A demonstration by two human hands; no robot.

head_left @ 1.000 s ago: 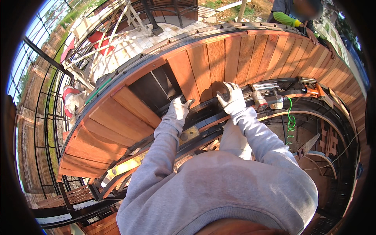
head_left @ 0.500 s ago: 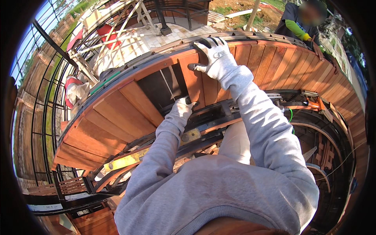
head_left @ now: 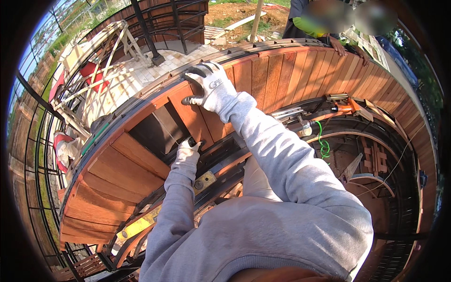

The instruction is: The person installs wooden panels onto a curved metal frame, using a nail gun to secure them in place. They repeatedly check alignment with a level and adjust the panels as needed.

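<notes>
Looking from the left, there is a white folding frame with a red seat [head_left: 101,70] down on the pale paved ground [head_left: 141,80], far below the work. Next comes the curved deck of reddish-brown wooden boards [head_left: 282,75], which bends round like a big ring. It has a dark gap [head_left: 152,134] where a board is missing.

The left hand [head_left: 188,151], in a white glove, is at the inner end of the loose reddish-brown board [head_left: 190,115], right beside the gap. Its fingers are curled onto the board's end at the black metal rail [head_left: 221,157]. I cannot tell how tightly it grips.

The right hand [head_left: 211,87], in a white glove with dark fingertips, is stretched far out to the outer end of the same board. Its fingers are spread and press flat on the wood near the rim.

So the board lies next to the gap, held at both ends. It looks like the step is setting this board in line with its neighbours. The next move likely needs both ends pushed snug and even.

Further right, an orange tool [head_left: 345,107] and a green curly cord [head_left: 323,141] rest on the inner rail. Another person's hand [head_left: 339,47] rests on the far edge.
</notes>
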